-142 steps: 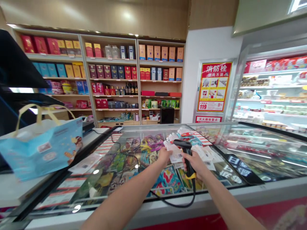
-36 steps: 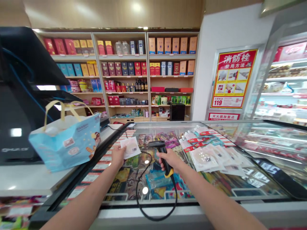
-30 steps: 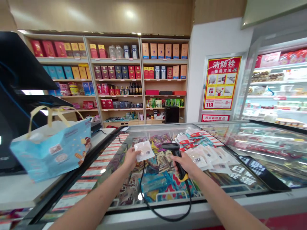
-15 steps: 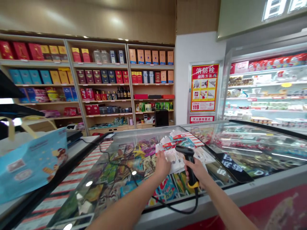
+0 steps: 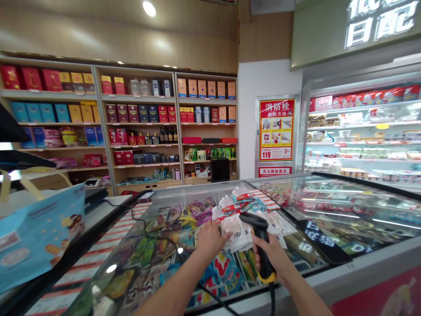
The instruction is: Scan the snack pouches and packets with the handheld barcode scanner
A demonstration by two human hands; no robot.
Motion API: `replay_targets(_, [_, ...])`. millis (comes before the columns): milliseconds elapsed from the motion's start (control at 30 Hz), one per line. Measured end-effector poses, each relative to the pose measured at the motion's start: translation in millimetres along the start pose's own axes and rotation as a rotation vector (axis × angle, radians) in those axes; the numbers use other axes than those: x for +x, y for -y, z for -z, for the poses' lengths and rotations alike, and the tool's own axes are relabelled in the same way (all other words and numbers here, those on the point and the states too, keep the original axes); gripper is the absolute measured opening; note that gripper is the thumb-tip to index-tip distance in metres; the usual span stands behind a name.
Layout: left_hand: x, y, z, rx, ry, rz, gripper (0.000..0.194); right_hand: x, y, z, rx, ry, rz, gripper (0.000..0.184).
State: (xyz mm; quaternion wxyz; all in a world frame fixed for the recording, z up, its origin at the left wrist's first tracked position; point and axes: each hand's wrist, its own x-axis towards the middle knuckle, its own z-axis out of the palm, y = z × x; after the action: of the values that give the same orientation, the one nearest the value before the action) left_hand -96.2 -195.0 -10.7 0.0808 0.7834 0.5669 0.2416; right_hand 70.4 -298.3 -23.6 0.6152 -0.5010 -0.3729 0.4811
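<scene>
"Where are the white packets?"
"On the glass top, just beyond the left hand, its thumb and fingers parted. Touching? I can't tell."
"The right hand?"
"Wrapped around 1 black scanner, near them."

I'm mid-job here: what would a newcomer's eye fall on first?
Probably the black scanner in the right hand, close to white packets on the glass-topped freezer. Next, likely the red-and-yellow poster on the wall behind, and the light-blue bag at the picture's left edge.
</scene>
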Motion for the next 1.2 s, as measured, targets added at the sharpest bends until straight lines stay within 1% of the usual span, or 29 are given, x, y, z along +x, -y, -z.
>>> replay_targets(67, [0, 1, -3.4, 0.012, 0.046, -0.005, 0.063, -3, -7, 0, 0.029, 0.001, 0.021, 0.043])
replay_targets(133, [0, 0, -10.1, 0.007, 0.077, 0.003, 0.062, -6, -12, -1, 0.11, -0.043, 0.058, 0.046])
replay_targets(233, [2, -2, -19.4, -0.031, 0.071, 0.015, 0.057, -9, -15, -3, 0.275, -0.146, 0.114, 0.05])
replay_targets(300, [4, -3, -21.9, -0.071, 0.069, 0.022, 0.053, -9, -16, -2, 0.336, -0.189, 0.112, 0.055])
replay_targets(367, [5, -5, -21.4, -0.107, 0.072, 0.043, 0.048, -9, -17, 0, 0.344, -0.201, 0.087, 0.058])
replay_targets(433, [6, -7, -19.5, -0.134, 0.068, 0.071, 0.046, -9, -18, 2, 0.328, -0.19, 0.067, 0.055])
replay_targets(567, [9, -5, -22.0, -0.205, 0.053, 0.113, 0.045, -10, -18, 1, 0.3, -0.168, 0.066, 0.052])
replay_targets(633, [14, -2, -28.9, -0.299, 0.052, 0.106, 0.036, -11, -18, 1, 0.294, -0.17, 0.073, 0.053])
replay_targets(700, [20, 3, -37.1, -0.451, 0.05, 0.087, 0.023, -11, -19, 1, 0.292, -0.17, 0.074, 0.054])
replay_targets(800, [32, 11, -42.4, -0.711, -0.006, 0.11, 0.011, -11, -20, 3, 0.29, -0.141, 0.066, 0.053])
replay_targets(867, [40, 20, -37.4, -0.827, -0.069, 0.137, 0.01, -9, -16, 2, 0.276, -0.117, 0.056, 0.051])
replay_targets(933, [47, 30, -27.1, -0.884, -0.149, 0.134, 0.01, -5, -4, -5, 0.256, -0.106, 0.085, 0.05])
replay_targets(1000, [53, 43, -15.7, -0.888, -0.244, 0.112, 0.009, 2, 15, -17, 0.243, -0.1, 0.181, 0.047])
replay_targets(1100, [59, 59, -5.0, -0.894, -0.358, 0.105, 0.007, 19, 38, -45, 0.205, -0.046, 0.346, 0.043])
replay_targets(1133, [60, 63, -3.8, -0.916, -0.376, 0.109, 0.009, 24, 41, -54, 0.187, -0.022, 0.365, 0.044])
replay_targets(1200, [63, 69, -4.2, -0.967, -0.406, 0.126, 0.014, 33, 39, -69, 0.119, 0.043, 0.295, 0.046])
